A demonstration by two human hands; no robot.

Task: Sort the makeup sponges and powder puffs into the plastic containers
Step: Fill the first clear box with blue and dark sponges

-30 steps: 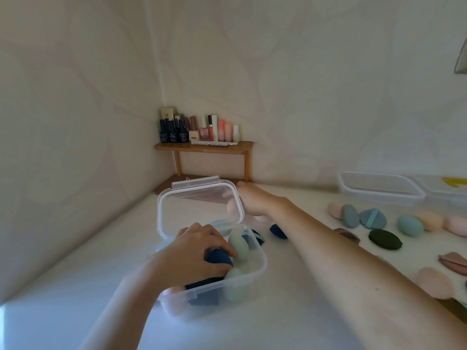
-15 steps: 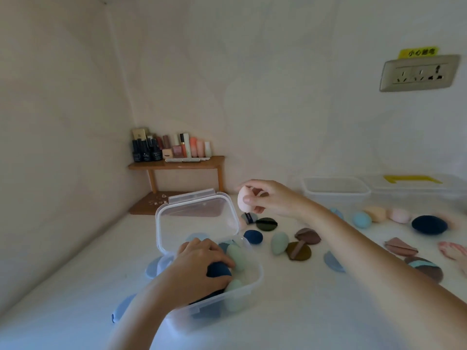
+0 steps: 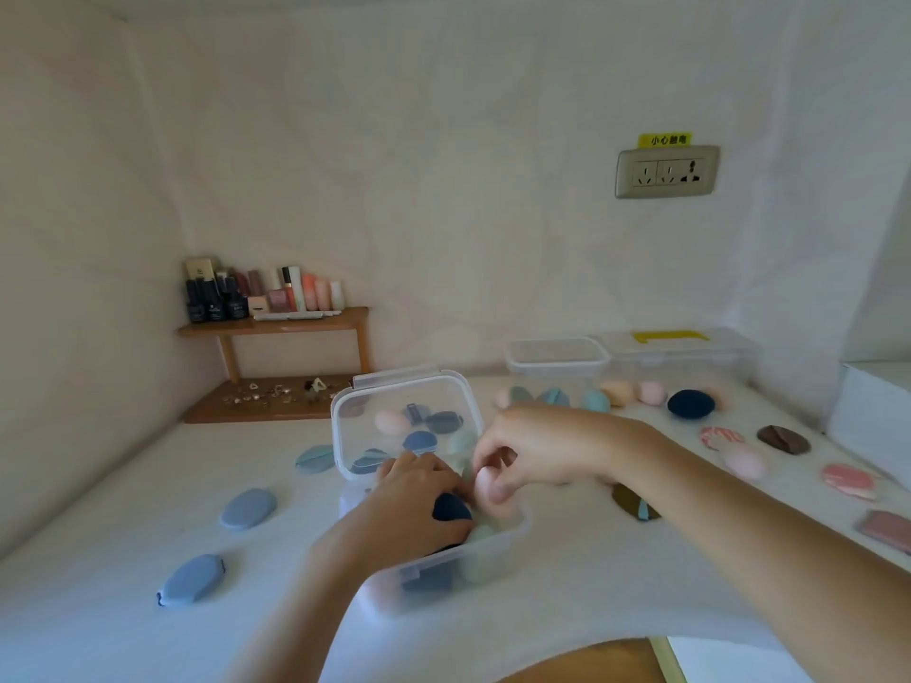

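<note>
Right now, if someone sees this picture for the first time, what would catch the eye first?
Probably the two hands meeting over the clear plastic box at centre: the right hand lowers a pale pink sponge into it, while the left hand presses on a dark blue sponge inside. Next, the coloured sponges and puffs scattered over the white table.

A yellow label [image 3: 665, 139] printed with the dark characters 小心触电 is seen fixed directly at 12 o'clock of the wall socket plate [image 3: 666, 172], while the lettering on the bottles [image 3: 215, 302] on the wooden shelf [image 3: 274, 325] is rendered too small to be read.
</note>
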